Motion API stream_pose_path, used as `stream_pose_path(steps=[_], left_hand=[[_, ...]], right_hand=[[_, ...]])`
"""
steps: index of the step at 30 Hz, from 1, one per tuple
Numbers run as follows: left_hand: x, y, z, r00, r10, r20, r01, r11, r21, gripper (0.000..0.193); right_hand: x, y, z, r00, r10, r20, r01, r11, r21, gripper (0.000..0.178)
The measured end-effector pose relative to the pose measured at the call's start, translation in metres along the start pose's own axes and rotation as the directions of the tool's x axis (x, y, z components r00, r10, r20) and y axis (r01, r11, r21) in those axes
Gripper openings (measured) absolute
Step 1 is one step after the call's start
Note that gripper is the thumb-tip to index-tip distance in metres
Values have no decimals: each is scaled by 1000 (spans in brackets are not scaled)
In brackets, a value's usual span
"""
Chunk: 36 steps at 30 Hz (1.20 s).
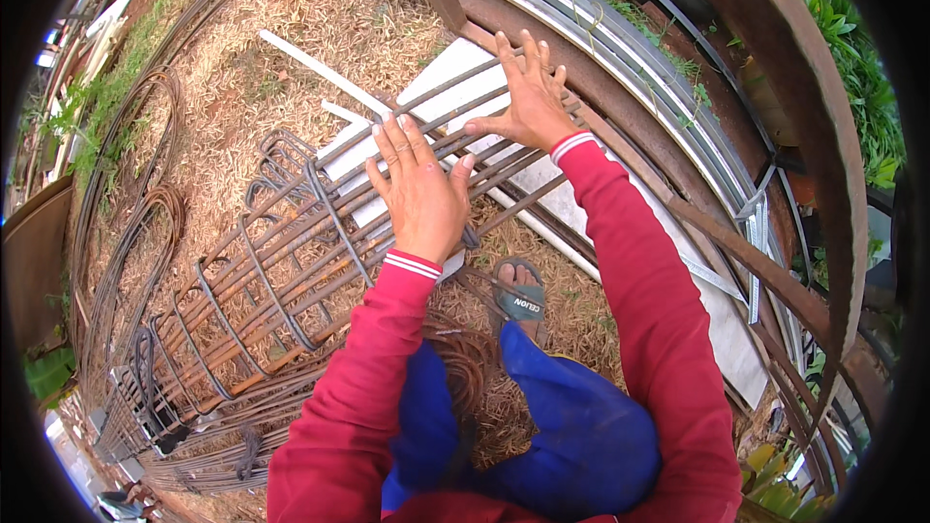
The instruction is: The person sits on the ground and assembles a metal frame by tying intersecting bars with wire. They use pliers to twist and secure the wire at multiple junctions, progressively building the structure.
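A long cage of rusty steel rebars (pixel 266 261) runs from the lower left toward the upper right in front of me. Bent steel stirrups (pixel 254 266) loop around its bars, and several more stirrups (pixel 281 147) bunch together beside it. My left hand (pixel 418 189) lies over the bars near the last stirrup, fingers stretched and thumb apart. Farther right, my right hand (pixel 526 97) is spread over the bar ends, its fingers apart. Neither hand is closed around a bar. Whether the palms press on the steel is hidden.
White boards (pixel 678 261) lie under the bar ends. Wire coils (pixel 155 203) and long rods are on the left, over dry, straw-littered ground (pixel 320 15). A curved rusty steel beam (pixel 823 87) and grey metal profiles (pixel 639 68) line the right. My sandalled foot (pixel 520 289) is below the bars.
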<state>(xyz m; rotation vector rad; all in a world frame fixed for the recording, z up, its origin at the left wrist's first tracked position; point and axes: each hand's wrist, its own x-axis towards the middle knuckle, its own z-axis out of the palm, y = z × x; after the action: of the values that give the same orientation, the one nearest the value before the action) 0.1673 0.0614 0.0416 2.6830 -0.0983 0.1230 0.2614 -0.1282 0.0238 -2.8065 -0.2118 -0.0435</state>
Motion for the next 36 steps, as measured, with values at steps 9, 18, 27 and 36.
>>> stream_pose_path(steps=[9, 18, 27, 36], left_hand=[[33, 3, 25, 989, -79, 122, 79, 997, 9, 101], [52, 3, 43, 983, -116, 140, 101, 989, 111, 108], [56, 4, 49, 984, -125, 123, 103, 979, 173, 107], [48, -27, 26, 970, -230, -80, 238, 966, 103, 76]], right_hand=[[65, -14, 36, 992, 56, 110, -54, 998, -17, 152], [70, -14, 41, 989, 135, 64, -132, 990, -56, 151], [75, -12, 41, 986, 121, 116, -118, 992, -37, 156], [75, -13, 41, 980, 143, 137, -137, 989, -51, 158]])
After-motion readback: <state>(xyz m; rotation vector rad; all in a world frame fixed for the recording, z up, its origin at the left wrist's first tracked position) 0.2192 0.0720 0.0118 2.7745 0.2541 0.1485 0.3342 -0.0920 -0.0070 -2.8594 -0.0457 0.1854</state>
